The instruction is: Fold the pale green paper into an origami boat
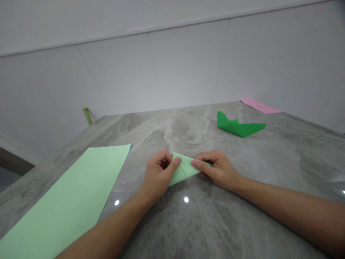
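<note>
Between my two hands is a small folded piece of light green paper [185, 169], with crease lines on its face. My left hand [159, 172] pinches its left end, the thumb lying on top. The right end is pinched by my right hand [215, 167], thumb on top and fingers curled behind. Parts of the paper are hidden under the fingers. Beyond my right hand, a darker green folded paper boat [239, 127] sits on the table.
Flat light green sheets [72, 198] lie left of my left arm, with a blue edge peeking out. A pink sheet [261, 106] lies at the back right of the grey marble-patterned table [167, 126]. A green strip [87, 116] stands near the wall at the back left.
</note>
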`<state>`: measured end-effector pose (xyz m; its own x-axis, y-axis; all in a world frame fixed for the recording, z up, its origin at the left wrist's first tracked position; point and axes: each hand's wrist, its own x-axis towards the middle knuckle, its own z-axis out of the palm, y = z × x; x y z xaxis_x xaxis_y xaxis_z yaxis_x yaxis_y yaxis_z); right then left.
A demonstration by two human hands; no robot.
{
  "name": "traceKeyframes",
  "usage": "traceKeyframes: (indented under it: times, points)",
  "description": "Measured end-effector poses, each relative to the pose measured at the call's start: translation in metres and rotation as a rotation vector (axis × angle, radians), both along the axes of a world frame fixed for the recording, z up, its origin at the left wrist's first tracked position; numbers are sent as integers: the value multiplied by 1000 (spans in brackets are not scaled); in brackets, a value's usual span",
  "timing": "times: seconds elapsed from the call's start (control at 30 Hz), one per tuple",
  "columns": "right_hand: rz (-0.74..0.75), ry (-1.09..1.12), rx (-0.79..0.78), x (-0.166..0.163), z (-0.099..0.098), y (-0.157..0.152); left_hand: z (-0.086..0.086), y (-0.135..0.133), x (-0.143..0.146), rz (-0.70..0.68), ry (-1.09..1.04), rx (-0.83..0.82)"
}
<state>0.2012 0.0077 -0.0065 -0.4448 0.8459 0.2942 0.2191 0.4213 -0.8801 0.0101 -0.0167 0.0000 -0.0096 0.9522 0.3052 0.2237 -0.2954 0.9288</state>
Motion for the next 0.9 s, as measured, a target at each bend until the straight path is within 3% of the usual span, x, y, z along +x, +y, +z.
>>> traceKeyframes:
  times: [0.4,0.9]
  points:
    - [-31,-3,66,1,0,-1,-3,4,0,-24,-242,-120]
    - [13,10,58,0,-4,2,0,5,-1,-60,-156,-76]
